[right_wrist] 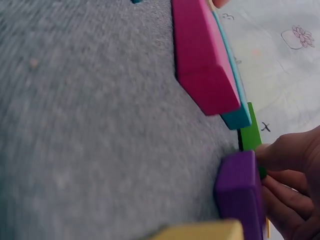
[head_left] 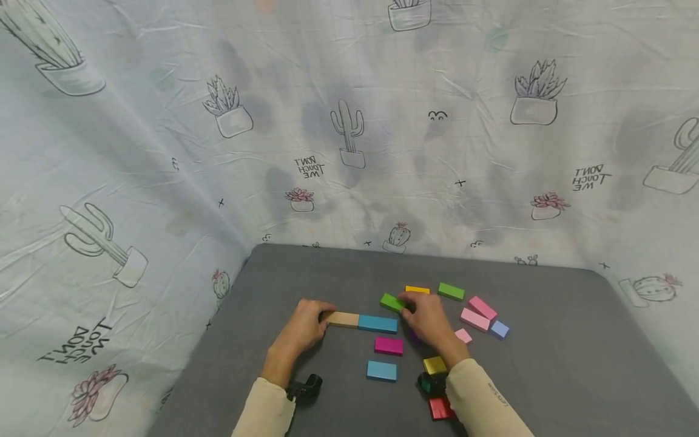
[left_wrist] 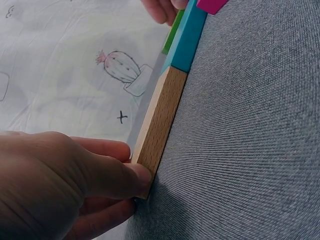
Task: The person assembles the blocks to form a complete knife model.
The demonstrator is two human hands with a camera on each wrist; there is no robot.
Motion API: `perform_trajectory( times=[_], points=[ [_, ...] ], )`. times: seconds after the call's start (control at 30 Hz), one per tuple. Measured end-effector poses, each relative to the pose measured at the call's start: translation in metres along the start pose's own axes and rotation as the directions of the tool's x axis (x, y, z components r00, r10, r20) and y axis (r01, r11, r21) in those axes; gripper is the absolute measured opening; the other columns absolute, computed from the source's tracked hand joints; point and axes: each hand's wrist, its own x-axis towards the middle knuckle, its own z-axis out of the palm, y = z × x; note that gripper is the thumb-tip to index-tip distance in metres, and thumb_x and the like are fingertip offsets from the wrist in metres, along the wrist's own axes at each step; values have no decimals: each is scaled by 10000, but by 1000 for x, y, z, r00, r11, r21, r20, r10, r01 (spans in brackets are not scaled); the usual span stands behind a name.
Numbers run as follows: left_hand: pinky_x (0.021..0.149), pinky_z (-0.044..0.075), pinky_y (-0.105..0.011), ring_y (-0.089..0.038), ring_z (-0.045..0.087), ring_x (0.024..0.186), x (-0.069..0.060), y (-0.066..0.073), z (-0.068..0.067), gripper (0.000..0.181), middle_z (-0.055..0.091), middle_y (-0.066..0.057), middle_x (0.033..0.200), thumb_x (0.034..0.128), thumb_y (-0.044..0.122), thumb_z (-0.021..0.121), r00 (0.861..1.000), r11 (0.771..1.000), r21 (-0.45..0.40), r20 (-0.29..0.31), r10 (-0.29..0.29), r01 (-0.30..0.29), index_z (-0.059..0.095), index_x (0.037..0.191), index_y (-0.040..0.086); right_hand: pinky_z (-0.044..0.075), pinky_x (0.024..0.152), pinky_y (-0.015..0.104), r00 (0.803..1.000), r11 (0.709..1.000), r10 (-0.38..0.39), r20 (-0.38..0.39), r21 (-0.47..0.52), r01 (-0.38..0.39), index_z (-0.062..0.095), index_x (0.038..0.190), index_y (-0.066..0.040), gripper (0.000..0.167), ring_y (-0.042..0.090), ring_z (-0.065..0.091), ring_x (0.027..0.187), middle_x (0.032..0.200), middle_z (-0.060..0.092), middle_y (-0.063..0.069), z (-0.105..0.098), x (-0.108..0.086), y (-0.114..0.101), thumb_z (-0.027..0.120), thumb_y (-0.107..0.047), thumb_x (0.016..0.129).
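While the left hand (head_left: 303, 328) pinches the wooden block (head_left: 344, 319) abutting the blue block (head_left: 378, 324), the right hand (head_left: 429, 317) pinches the green block (head_left: 391, 301) just beyond; stray finger contact could displace the purple block (right_wrist: 237, 177), and uneven left-hand pressure could skew the wooden block.

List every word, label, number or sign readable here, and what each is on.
"DON'T TOUCH ME": on the patterned cloth behind the table, printed three times in the head view, each mirror-reversed.
"+" or "x": small cross marks, also on the cloth.
Dark lettering on the right sleeve: too small to read.
The blocks: no lettering visible.
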Motion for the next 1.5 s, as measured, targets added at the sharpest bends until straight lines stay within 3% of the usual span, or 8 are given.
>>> perform_trajectory(
  times=[0.23, 0.73, 1.0, 1.5],
  points=[
    [905, 651, -493, -342, 772, 1083, 0, -1, -1, 297, 813, -150, 1169, 938, -62, 808, 1000, 1000, -13, 0, 0, 0, 826, 1216, 39, 587, 1068, 601, 999, 1000, 29, -40, -5, -29, 803, 1293, -63, 328, 369, 746, 1186, 1262, 805, 144, -7, -12, 10, 817, -84, 967],
    [917, 648, -501, -355, 769, 1108, 1, 1, -2, 306, 810, -155, 1186, 936, -77, 801, 1000, 1000, -22, 1, 6, -6, 821, 1224, 25, 621, 1020, 557, 999, 998, 19, 29, -55, -17, 806, 1277, -103, 335, 307, 752, 1114, 1233, 813, 74, -29, -47, 18, 849, -86, 946],
    [947, 641, -509, -362, 759, 1136, 1, 1, 0, 311, 806, -153, 1199, 937, -81, 798, 1000, 1000, -22, 3, 0, 0, 820, 1227, 28, 624, 1020, 544, 994, 998, 55, 97, -39, -51, 819, 1263, -130, 315, 243, 740, 1085, 1226, 817, 44, -36, -50, 18, 829, -61, 956],
    [944, 640, -513, -365, 754, 1130, 0, 0, 0, 307, 808, -144, 1192, 941, -67, 804, 1000, 1000, -18, 6, -12, 12, 827, 1224, 49, 624, 1029, 526, 990, 999, 26, 135, -22, -24, 820, 1269, -153, 323, 243, 754, 1127, 1246, 814, 16, -30, -48, 16, 831, -66, 959]
  ],
)
